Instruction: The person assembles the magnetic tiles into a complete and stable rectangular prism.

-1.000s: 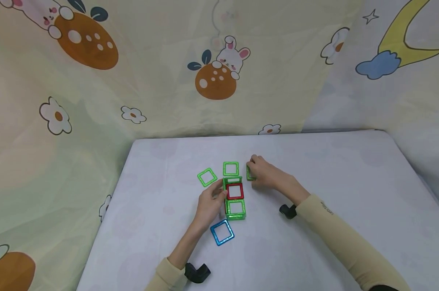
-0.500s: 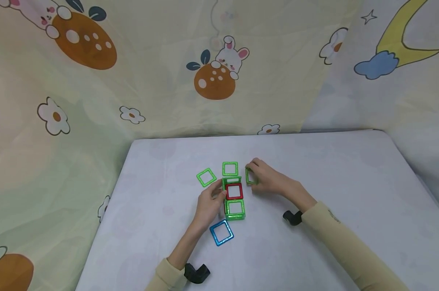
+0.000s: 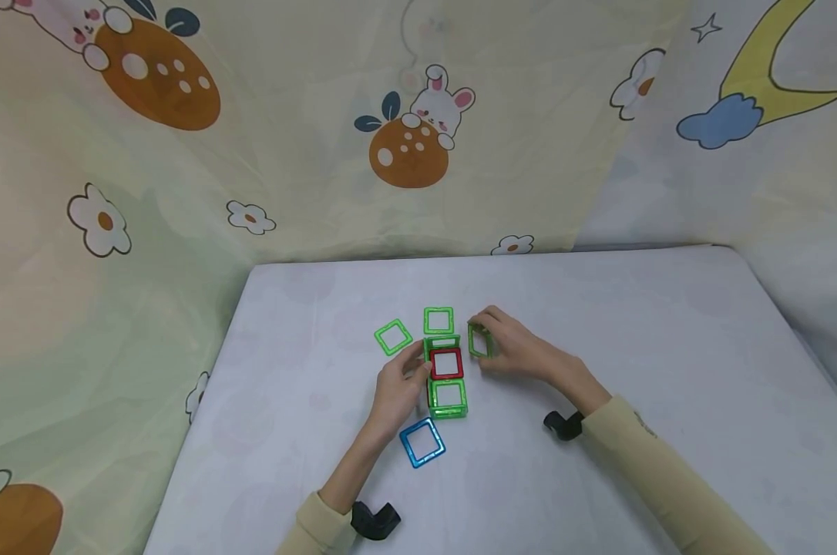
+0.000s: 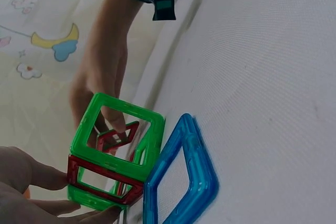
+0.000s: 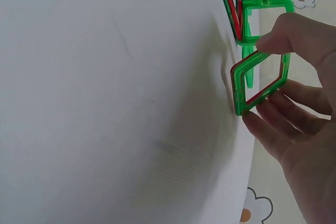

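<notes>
"Where was the square frame (image 5: 239,95), and how did it point?"

"My right grip (image 3: 515,348) pinched it just right of the long block (image 3: 447,378), tilted up on edge, one face toward the block. The block's long axis ran away from me along the tabletop (image 3: 307,370)."

"And your left grip (image 3: 396,385)?"

"It held the block's left side, curled."

"What writing showed?"

"My right sleeve (image 3: 668,478) bore a mark (image 3: 643,423) too small to read."
</notes>
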The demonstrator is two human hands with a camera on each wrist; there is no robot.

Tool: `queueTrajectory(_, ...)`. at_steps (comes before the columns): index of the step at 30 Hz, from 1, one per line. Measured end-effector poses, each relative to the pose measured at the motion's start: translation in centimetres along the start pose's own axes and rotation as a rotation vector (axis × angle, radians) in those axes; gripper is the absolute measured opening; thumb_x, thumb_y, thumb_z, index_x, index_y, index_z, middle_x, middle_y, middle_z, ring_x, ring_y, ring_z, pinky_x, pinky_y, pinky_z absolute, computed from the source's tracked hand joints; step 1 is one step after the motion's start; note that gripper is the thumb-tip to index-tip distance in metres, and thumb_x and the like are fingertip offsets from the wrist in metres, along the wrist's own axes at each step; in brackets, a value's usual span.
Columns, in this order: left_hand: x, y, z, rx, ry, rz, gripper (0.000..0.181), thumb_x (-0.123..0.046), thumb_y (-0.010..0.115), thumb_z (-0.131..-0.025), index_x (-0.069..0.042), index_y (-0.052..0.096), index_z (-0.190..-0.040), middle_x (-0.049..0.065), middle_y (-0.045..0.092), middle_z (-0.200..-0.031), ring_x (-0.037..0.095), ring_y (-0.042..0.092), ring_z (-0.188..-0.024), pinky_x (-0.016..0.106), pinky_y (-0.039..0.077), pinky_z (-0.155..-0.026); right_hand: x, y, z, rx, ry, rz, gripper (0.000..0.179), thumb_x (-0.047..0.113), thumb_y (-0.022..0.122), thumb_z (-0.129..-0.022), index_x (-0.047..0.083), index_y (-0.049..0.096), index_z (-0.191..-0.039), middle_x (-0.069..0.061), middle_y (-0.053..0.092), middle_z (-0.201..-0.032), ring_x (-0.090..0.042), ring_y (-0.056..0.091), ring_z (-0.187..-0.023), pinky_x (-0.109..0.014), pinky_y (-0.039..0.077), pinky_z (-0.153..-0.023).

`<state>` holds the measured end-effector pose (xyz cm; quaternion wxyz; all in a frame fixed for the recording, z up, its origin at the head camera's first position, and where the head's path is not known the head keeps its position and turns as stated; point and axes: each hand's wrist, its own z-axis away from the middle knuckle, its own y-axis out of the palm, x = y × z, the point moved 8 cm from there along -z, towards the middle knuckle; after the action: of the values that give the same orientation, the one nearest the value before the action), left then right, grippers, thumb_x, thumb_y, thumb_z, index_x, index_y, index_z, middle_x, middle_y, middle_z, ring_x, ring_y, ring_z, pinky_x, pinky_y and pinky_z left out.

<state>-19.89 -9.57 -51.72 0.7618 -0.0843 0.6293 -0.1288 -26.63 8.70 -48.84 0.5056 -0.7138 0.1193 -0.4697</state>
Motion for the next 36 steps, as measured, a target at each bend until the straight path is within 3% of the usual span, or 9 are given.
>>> queueTrajectory(15, -0.3, 0.1, -0.3, -0.003, 0.029, -0.001, 0.05, -0.018, 0.057, -0.105, -0.012, 0.046, -0.154, 0.007, 0.054, -0.153, 0.028, 0.055, -0.138, 0.048, 0.051, -0.11, -0.4, -0.2, 0.8, -0.077, -0.048, -0.153, 0.062, 0.004, 0.084, -0.08, -0.001, 0.056, -0.134, -0.01, 0.059, -0.129, -0.027, 0.061, -0.121, -0.042, 0.054, -0.105)
queueTrajectory(23, -0.1, -0.1, 0.1, -0.007, -0.004, 0.021, 0.051, -0.02, 0.057, -0.105, -0.015, 0.047, -0.154, 0.006, 0.056, -0.151, 0.027, 0.054, -0.138, 0.05, 0.049, -0.111, -0.3, 0.9, 1.0, -0.033, -0.02, -0.232, 0.064, 0.005, 0.084, -0.08, -0.002, 0.051, -0.135, -0.012, 0.059, -0.131, -0.029, 0.059, -0.125, -0.042, 0.053, -0.108)
queueTrajectory(36, -0.1, 0.0, 0.2, -0.009, 0.011, 0.026, 0.051, -0.02, 0.057, -0.105, -0.013, 0.047, -0.154, 0.007, 0.056, -0.151, 0.029, 0.054, -0.138, 0.051, 0.048, -0.112, 0.2, 1.8, 0.9, -0.039, -0.038, -0.327, 0.066, 0.002, 0.085, -0.078, -0.002, 0.049, -0.133, -0.015, 0.057, -0.133, -0.029, 0.058, -0.125, -0.038, 0.053, -0.106)
